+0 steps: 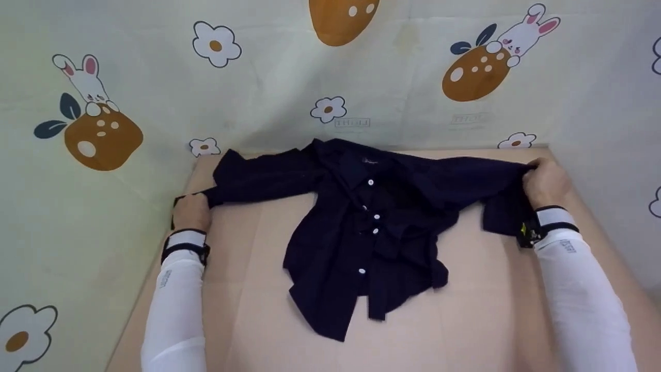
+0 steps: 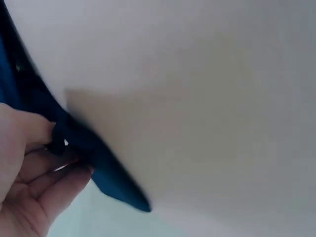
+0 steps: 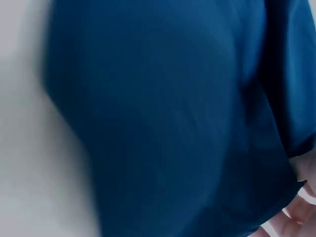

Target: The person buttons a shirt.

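A dark navy button shirt (image 1: 330, 222) with white buttons lies crumpled across the tabletop, its collar toward the back wall and both sleeves spread sideways. My left hand (image 1: 192, 213) pinches the cuff end of the sleeve on the left; in the left wrist view the thumb and fingers (image 2: 69, 190) close on the dark cloth (image 2: 116, 175). At the other side my right hand (image 1: 548, 183) grips the right sleeve, and a flap of it hangs below the hand. The right wrist view is filled mostly by the sleeve cloth (image 3: 163, 123), with fingertips (image 3: 291, 217) at the lower right corner.
The shirt lies on a beige tabletop (image 1: 258, 310). A pale wall covering (image 1: 268, 77) printed with rabbits, flowers and orange fruit stands close behind the table and along both sides. Both forearms wear white sleeves and wrist straps.
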Demonstrator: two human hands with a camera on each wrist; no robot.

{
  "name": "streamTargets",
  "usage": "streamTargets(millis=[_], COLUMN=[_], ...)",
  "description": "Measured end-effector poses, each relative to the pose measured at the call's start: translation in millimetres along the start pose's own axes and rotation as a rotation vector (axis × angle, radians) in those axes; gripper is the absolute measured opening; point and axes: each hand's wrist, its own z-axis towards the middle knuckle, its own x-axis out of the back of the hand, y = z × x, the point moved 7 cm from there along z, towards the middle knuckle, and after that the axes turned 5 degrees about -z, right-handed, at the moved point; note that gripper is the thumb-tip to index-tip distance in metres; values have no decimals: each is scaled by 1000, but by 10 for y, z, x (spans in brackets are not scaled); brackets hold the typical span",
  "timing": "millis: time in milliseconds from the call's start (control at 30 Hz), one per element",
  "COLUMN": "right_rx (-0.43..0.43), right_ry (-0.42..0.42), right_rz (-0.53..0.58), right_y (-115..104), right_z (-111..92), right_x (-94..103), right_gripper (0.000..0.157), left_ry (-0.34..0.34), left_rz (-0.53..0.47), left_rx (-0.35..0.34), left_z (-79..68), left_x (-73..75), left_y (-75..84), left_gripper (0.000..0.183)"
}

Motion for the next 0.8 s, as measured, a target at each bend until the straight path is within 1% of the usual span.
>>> streamTargets(millis=[67,100,167,233,300,333,400,467,533,567,600,633,667,700,767,800], right_rx=[-15,-3,51,130,227,284,377,443,482,495,506,518,528,541,561,571], right_ry=[4,7,24,67,99,93,25,-96,-226,-281,-313,-333,-342,-342,-332,-326], right_rz=[-39,-54,-59,-17,37,61,84,60,6,-30,-66,-94,-108,-112,-100,-87], right_y=[12,-14,-123,-296,-517,-637,-872,-1075,-1225,-1281,-1327,-1364,-1394,-1425,-1475,-1497], right_z=[-19,-41,-102,-202,-354,-448,-655,-866,-1047,-1119,-1175,-1214,-1235,-1237,-1198,-1158], right_x=[-16,-22,-21,1,33,37,-5,-96,-231,-306,-374,-436,-489,-533,-597,-617], right_gripper=[41,43,46,43,36,34,41,58,76,82,85,83,76,66,48,42], left_ry=[-38,-50,-48,-20,13,23,18,-30,-85,-101,-107,-102,-85,-41,17,37], left_rz=[5,14,8,-9,-39,-60,-110,-165,-210,-226,-233,-234,-232,-232,-231,-228], left_rx=[54,63,62,13,-65,-108,-198,-264,-298,-304,-309,-313,-321,-328,-339,-342], left_z=[33,51,90,119,118,101,48,-16,-85,-119,-153,-181,-206,-221,-236,-228], left_x=[-19,-33,-59,-86,-103,-107,-131,-192,-293,-350,-405,-460,-505,-538,-574,-580], left_y=[-11,26,182,440,775,960,1337,1688,1966,2071,2154,2213,2256,2273,2269,2250], left_gripper=[20,21,23,25,28,29,32,37,41,41,40,37,33,29,20,15])
